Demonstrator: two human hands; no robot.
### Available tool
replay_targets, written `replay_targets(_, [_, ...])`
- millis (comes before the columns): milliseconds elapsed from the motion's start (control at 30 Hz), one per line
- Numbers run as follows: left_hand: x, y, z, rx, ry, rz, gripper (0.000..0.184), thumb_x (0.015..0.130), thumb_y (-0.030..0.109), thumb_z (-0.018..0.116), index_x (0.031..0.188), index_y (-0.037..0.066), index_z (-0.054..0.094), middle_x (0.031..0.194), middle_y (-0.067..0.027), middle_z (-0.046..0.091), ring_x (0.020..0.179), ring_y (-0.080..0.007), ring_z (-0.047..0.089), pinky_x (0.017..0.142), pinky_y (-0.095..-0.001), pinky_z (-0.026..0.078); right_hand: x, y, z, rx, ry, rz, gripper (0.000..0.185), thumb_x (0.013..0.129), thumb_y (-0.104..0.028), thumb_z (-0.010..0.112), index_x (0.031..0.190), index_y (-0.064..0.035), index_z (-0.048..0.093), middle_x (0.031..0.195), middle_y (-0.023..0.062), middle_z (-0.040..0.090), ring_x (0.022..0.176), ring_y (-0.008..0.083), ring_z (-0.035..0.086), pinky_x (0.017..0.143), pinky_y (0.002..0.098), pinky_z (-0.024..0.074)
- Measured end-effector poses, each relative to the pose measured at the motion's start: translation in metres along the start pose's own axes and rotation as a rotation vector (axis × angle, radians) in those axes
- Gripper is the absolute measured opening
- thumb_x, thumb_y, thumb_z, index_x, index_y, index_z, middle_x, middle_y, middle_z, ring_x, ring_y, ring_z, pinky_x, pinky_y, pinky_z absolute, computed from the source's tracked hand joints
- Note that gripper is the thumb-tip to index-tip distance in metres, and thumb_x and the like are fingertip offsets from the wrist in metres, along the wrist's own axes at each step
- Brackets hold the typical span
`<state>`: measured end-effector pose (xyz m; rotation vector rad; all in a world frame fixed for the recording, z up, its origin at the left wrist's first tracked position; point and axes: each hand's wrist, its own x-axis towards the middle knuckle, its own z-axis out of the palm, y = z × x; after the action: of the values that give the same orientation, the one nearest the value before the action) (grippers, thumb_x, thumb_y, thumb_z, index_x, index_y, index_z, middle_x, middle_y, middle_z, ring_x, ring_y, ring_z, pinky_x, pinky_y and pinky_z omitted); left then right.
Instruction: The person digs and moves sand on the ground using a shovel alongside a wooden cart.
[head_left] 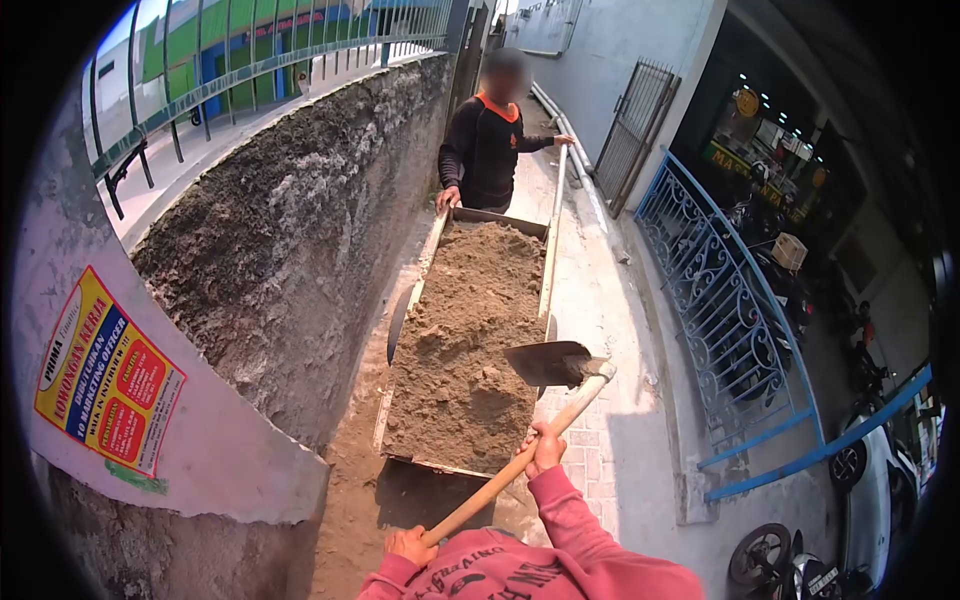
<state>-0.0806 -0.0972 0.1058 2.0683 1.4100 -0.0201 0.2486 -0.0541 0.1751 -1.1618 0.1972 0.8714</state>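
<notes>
A hoe (535, 362) with a broad metal blade and a long wooden handle slants across the front of a cart. My left hand (410, 547) is closed round the lower end of the handle, close to my body. Higher up the same handle, my right hand (545, 450) grips it, fingers wrapped round. The blade is over the right edge of the cart, with some dark material on it. Brown sand (465, 330) fills the cart (548, 275) in an uneven heap.
Behind the cart stands a person (490, 150) touching its side and one long shaft. A rough wall (290, 220) runs along the left, bearing a poster (108, 375). On the right are a blue railing (725, 310), a motorcycle (765, 560) and a car (880, 490).
</notes>
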Motion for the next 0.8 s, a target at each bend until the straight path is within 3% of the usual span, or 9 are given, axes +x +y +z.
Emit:
replay_targets(100, [-0.049,0.000,0.007,0.047,-0.078,-0.113,0.047,0.061,0.047,0.075,0.095,0.015,0.071,0.086,-0.0207,0.070,0.086,-0.0409,0.067,0.081,-0.0500,0.053,-0.001,0.037,-0.070,0.030,0.222,0.165,0.023,0.076,-0.013,0.060,0.088,-0.0068,0.042,0.058,0.0064,0.041,0.044,0.0212,0.045,0.041,0.0403,0.0440])
replay_targets(233, [-0.089,0.021,0.011,0.063,-0.190,-0.179,0.047,0.059,0.045,0.075,0.097,0.016,0.072,0.086,-0.0197,0.070,0.087,-0.0394,0.068,0.080,-0.0492,0.054,-0.008,0.053,-0.158,0.016,0.347,0.303,0.019,0.074,-0.011,0.058,0.084,-0.0061,0.042,0.059,0.0074,0.040,0.044,0.0229,0.045,0.043,0.0425,0.0444])
replay_targets(333, [-0.095,0.043,0.021,0.059,-0.288,-0.187,0.050,0.057,0.044,0.076,0.099,0.016,0.072,0.088,-0.0194,0.070,0.088,-0.0369,0.068,0.080,-0.0468,0.055,0.002,0.058,-0.219,0.078,0.413,0.403,0.019,0.072,-0.010,0.055,0.084,-0.0089,0.041,0.064,0.0074,0.040,0.050,0.0234,0.044,0.053,0.0437,0.0457])
replay_targets(433, [-0.098,0.075,0.027,0.102,-0.284,-0.164,0.050,0.055,0.041,0.081,0.098,0.016,0.072,0.086,-0.0154,0.071,0.086,-0.0333,0.069,0.080,-0.0441,0.055,0.011,0.053,-0.268,0.115,0.374,0.375,0.015,0.072,-0.010,0.055,0.079,-0.0067,0.043,0.060,0.0080,0.040,0.046,0.0240,0.045,0.048,0.0447,0.0456])
replay_targets(567, [-0.109,0.101,0.044,0.133,-0.275,-0.102,0.058,0.056,0.044,0.081,0.107,0.018,0.070,0.087,-0.0156,0.071,0.088,-0.0345,0.068,0.083,-0.0447,0.054,0.017,0.037,-0.305,0.126,0.367,0.398,0.014,0.071,-0.008,0.056,0.076,-0.0084,0.043,0.061,0.0068,0.041,0.048,0.0230,0.043,0.052,0.0419,0.0463])
replay_targets(800, [-0.170,0.128,0.057,0.151,-0.232,-0.157,0.062,0.056,0.048,0.082,0.109,0.018,0.069,0.089,-0.0165,0.071,0.090,-0.0353,0.068,0.083,-0.0441,0.053,0.012,0.044,-0.325,0.113,0.299,0.435,0.019,0.073,-0.007,0.058,0.083,-0.0083,0.042,0.063,0.0060,0.042,0.049,0.0219,0.044,0.050,0.0404,0.0447])
